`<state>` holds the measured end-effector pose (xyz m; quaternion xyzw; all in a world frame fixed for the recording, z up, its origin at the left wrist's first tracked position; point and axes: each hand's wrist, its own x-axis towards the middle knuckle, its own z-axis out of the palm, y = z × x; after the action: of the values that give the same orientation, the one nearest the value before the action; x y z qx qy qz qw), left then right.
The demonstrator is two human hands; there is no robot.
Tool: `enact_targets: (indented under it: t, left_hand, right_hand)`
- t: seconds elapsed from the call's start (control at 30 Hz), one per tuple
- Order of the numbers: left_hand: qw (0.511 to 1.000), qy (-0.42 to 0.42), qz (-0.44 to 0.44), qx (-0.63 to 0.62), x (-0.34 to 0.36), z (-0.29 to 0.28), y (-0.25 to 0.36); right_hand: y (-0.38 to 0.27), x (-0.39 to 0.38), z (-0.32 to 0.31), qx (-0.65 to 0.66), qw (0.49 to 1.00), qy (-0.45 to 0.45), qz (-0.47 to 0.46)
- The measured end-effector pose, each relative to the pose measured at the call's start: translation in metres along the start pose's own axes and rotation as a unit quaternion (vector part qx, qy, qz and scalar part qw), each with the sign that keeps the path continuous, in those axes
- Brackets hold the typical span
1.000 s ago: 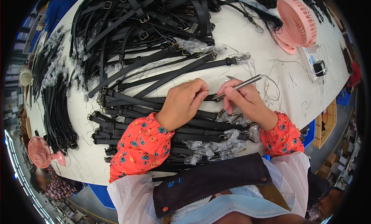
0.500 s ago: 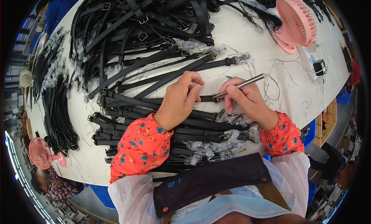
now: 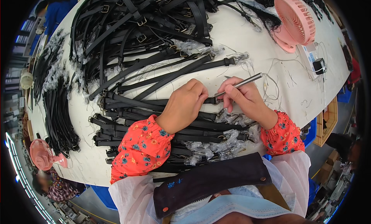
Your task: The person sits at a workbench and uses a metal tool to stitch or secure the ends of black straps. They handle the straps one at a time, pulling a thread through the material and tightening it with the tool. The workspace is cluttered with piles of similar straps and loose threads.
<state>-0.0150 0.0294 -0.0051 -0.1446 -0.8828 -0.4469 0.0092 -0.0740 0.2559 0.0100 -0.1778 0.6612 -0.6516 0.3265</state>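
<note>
In my right hand is a slim silver pen-shaped tool, its tip slanting down to the left. A second thin pointed metal piece shows beyond those fingers; its kind cannot be made out. The tool's tip is at the buckle end of a black strap lying across the table. My left hand is closed in a pinch just left of that tip, above the strap. What its fingertips hold, perhaps a thread, is too small to see. Beneath both hands lie more black straps, some ends wrapped in clear plastic.
A large heap of black buckled straps covers the far side. Another plastic-wrapped bundle lies left. A pink fan stands far right beside a white box with a black plug; a thin cord loops nearby. Another pink fan is at left.
My left hand has moved slightly down and right, turning over as its fingers closed into a pinch near the tool's tip. My right hand holds the tool almost where it was.
</note>
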Motion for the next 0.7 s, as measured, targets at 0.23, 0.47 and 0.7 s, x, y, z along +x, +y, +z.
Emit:
enact_targets:
  t: [0.23,0.47,0.7]
  left_hand:
    - [1.000,0.000,0.013,0.014,0.0006,0.0002,-0.0008]
    - [1.000,0.000,0.010,0.013,0.0001,-0.0001,-0.0014]
    - [1.000,0.000,0.012,0.013,0.0003,-0.0008,-0.0007]
  right_hand:
    - [-0.0009,0.0003,0.0012,-0.030,0.999,-0.007,0.009]
    - [-0.0013,0.0013,0.0017,-0.036,0.999,-0.010,0.004]
    - [-0.0018,0.0011,0.0018,-0.046,0.999,-0.011,-0.001]
